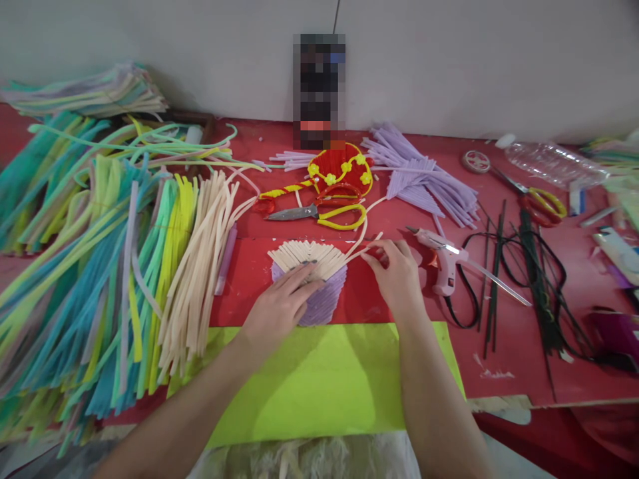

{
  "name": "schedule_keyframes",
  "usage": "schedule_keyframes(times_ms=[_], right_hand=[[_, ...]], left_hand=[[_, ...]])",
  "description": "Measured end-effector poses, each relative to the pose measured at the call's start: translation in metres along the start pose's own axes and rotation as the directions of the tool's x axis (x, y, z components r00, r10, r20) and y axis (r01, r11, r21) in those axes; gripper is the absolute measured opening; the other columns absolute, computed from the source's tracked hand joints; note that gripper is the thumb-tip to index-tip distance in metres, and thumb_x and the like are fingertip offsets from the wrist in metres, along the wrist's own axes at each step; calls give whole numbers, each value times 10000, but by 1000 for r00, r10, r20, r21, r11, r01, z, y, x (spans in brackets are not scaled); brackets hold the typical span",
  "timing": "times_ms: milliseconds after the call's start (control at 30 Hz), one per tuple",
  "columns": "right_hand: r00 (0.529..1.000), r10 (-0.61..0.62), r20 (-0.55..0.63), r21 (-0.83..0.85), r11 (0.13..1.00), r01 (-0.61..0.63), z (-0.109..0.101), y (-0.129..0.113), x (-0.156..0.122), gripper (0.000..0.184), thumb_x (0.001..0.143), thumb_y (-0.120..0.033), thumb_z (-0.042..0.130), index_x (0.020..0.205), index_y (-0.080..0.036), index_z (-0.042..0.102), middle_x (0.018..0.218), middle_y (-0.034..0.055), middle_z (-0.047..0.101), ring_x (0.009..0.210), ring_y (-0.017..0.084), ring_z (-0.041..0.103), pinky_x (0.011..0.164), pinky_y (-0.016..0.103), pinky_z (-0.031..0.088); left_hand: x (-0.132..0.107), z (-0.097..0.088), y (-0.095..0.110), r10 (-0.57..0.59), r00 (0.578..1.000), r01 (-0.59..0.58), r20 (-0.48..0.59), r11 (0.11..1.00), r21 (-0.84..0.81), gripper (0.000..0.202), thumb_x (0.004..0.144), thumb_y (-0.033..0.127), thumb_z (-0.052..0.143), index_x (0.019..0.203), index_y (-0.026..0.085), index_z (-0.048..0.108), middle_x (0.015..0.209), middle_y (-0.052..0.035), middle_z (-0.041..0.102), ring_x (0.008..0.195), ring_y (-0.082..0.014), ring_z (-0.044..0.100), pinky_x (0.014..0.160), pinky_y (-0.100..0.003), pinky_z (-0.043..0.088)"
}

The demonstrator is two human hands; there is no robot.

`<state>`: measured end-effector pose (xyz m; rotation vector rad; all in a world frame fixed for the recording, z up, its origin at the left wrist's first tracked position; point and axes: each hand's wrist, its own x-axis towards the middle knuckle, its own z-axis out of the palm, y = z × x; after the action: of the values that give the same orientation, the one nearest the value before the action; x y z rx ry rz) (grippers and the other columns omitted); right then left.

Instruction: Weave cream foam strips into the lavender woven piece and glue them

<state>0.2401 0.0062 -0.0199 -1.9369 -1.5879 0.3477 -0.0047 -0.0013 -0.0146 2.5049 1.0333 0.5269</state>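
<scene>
A fan-shaped piece of lilac pipe cleaners [322, 303] lies at the middle of the table, with a row of cream pipe cleaners [299, 253] slanting across its upper part. My left hand [284, 299] rests flat on it, fingers stretched over the cream row. To the right, my right hand [394, 266] pinches the end of a long cream pipe cleaner [357, 253] that runs out from the piece's upper right side. Just beyond the piece are scissors [342, 216] with yellow and red handles. Right of my right hand lies a pink glue gun [444, 256] with a clear glue stick in it.
Bundles of coloured pipe cleaners [114, 266] cover the left side. A red and yellow flower-trimmed ornament [344, 169], lilac stems [429, 176] and a phone-like pixelated object [319, 93] are at the back. Rightward lie a plastic bottle [554, 161], more scissors [542, 203] and dark green stems [536, 286]. A yellow-green sheet [319, 386] lies in front.
</scene>
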Motion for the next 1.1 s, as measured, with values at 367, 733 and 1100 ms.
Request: schedule_keyframes(times_ms=[367, 733, 1100], right_hand=[[999, 10, -31, -10, 1000, -11, 0, -3, 1, 287, 855, -490, 561, 834, -207, 594, 871, 50, 540, 674, 162, 520, 729, 358, 453], [997, 50, -52, 24, 999, -49, 2, -3, 1, 274, 829, -473, 604, 809, -203, 564, 869, 52, 551, 665, 159, 528, 708, 349, 457], [998, 51, -25, 109, 993, -48, -6, -8, 1, 179, 812, -385, 621, 900, -231, 651, 822, 31, 597, 661, 155, 527, 692, 328, 463]], left_hand=[[-1, 2, -1, -6, 1000, 6, -10, 1000, 3, 413, 880, 39, 396, 1225, 198, 560, 1400, -74, 505, 1293, -216, 479, 1075, -405, 441], [0, 1, 0, -3, 1000, 3, -2, 1000, 9, 410, 879, 34, 405, 1227, 189, 557, 1399, -82, 505, 1293, -218, 479, 1074, -404, 442], [-1, 1, 0, -24, 1000, 24, 18, 1000, -17, 430, 877, 29, 400, 1241, 204, 547, 1415, -67, 490, 1309, -208, 461, 1099, -418, 410]])
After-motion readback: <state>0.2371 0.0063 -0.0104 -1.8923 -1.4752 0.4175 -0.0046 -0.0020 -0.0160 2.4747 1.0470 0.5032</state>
